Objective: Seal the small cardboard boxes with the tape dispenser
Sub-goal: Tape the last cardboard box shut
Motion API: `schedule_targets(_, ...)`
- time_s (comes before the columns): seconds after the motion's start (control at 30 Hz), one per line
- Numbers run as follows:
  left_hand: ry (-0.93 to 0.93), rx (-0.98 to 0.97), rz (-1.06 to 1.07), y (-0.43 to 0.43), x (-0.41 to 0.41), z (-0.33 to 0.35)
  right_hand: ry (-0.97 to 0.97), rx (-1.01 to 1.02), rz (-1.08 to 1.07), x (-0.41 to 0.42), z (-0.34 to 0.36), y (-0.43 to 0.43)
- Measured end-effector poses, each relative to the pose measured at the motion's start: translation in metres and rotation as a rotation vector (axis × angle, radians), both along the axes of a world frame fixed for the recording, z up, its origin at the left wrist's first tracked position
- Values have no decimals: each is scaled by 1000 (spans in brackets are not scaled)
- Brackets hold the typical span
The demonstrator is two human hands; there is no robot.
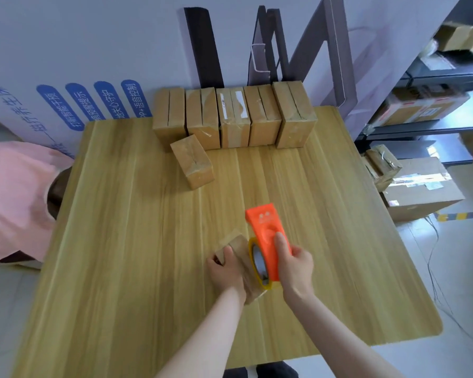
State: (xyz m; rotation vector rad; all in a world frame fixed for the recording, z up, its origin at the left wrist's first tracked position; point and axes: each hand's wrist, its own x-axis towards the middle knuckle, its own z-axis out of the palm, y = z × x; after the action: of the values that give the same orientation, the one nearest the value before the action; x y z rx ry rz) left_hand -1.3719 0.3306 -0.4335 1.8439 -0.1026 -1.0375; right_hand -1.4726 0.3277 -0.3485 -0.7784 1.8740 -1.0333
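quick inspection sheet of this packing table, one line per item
surface: wooden table
job's things: small box with orange tape dispenser against it; row of five boxes at the back; loose box lying before them
clutter: nothing seen
grippers: left hand grips the small box; right hand grips the tape dispenser
cables: thin cables on the floor at right
surroundings: shelves with cartons at right; person in pink at left

Table (115, 241): I see a light wood-grain top with rounded corners.
Wall panel (66, 45): white, far side, with blue labels in Chinese writing at left.
Dark boards (202, 47): leaning against it.
Pink fabric (11, 192): left edge.
Metal rack (410, 129): right, holding cartons.
Large carton (421, 192): on the floor right of the table.
Cables (429, 261): thin, on the pale floor.
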Motion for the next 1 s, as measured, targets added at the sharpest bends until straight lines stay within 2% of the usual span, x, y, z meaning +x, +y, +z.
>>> schedule_targets(0.1, 13, 31, -130, 4, 10, -4, -10, 8, 39, 4, -9, 4)
schedule_targets(0.13, -94, 44, -203, 6, 15, -5, -16, 10, 48, 4, -8, 4)
schedule_targets(0.17, -276, 23, -289, 8, 20, -2, -23, 3, 50, 3, -7, 3)
schedule_targets(0.23, -698, -153, -490, 12, 30, 5, -29, -5, 43, 0, -6, 2)
schedule_targets(0.3, -932, -331, -745, 10, 38, 8, -30, -2, 39, -2, -7, 2)
schedule_targets(0.37, -916, -308, -987, 4, 42, 13, -39, 1, 23, -2, -9, 3)
schedule_targets(0.47, -771, -112, -1109, -5, 42, 18, -58, -4, -13, -2, -10, 3)
schedule_targets(0.63, -961, 24, -1232, -28, 39, 27, -108, 36, -83, -6, -12, -1)
schedule_targets(0.87, -962, 297, -1601, -62, 34, 49, -146, 66, -101, -10, -15, -3)
schedule_targets(1.0, -1010, 359, -1764, -73, 31, 50, -127, 32, -82, -6, -12, 0)
